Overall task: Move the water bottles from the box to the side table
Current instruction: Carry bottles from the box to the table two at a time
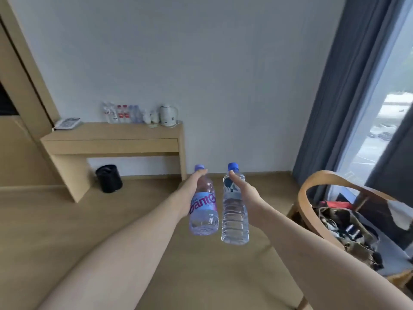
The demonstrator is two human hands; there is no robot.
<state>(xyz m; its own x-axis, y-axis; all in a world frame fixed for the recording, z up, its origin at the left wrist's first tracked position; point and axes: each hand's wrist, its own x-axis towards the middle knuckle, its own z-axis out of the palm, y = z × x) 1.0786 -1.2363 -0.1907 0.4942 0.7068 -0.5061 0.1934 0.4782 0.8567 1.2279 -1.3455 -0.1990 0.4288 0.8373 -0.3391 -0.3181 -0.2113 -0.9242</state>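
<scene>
While carried: two water bottles, one per hand, box out of view.
Left hand (190,193) grips labelled bottle (203,206); right hand (247,193) grips clear bottle (234,211); counter (111,130) well ahead. Risk, judged: bottles knocking the crowded row there on setting down.

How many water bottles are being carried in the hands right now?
2: a pink-labelled bottle in the left hand, a clear bottle in the right hand.

Soft daylight enters from the window (388,121) at the right of the frame, leaving the wall (201,63) evenly grey. Motion blur smears everything, and straight lines bow near the edges.
</scene>
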